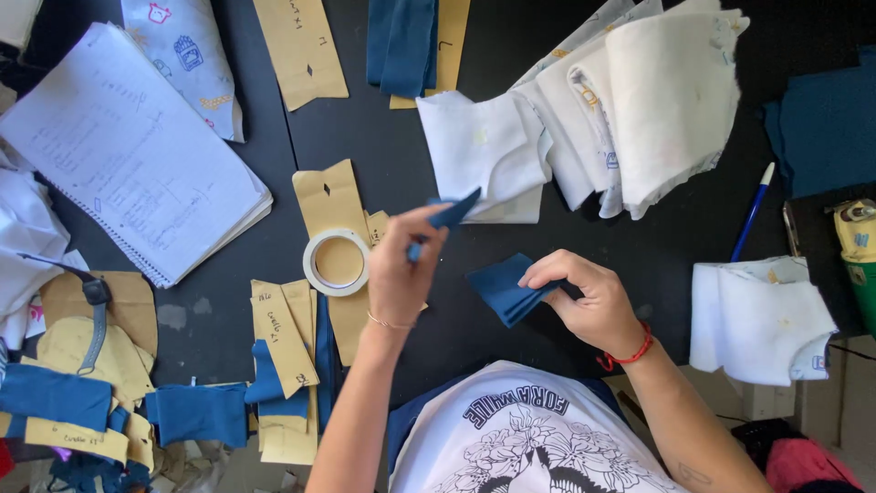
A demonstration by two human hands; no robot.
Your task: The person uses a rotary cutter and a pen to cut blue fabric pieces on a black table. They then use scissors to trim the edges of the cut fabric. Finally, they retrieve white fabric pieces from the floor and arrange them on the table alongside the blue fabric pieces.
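My left hand (pixel 399 267) is raised over the black table (pixel 438 164) and pinches a small blue fabric piece (pixel 453 212) between its fingertips. My right hand (pixel 589 297) holds a small stack of folded blue fabric pieces (pixel 502 285) just to the right of it. The two hands are apart, with the stack lower than the lifted piece. A roll of tape (pixel 337 262) lies on a brown paper pattern (pixel 330 196) just left of my left hand.
A pile of white fabric pieces (pixel 630 100) lies at the back right, more white fabric (pixel 757 315) at the right. An open spiral notebook (pixel 128 151) is at the left. Blue cloth and brown paper patterns (pixel 283 338) lie at front left. A blue pen (pixel 753 210) lies right.
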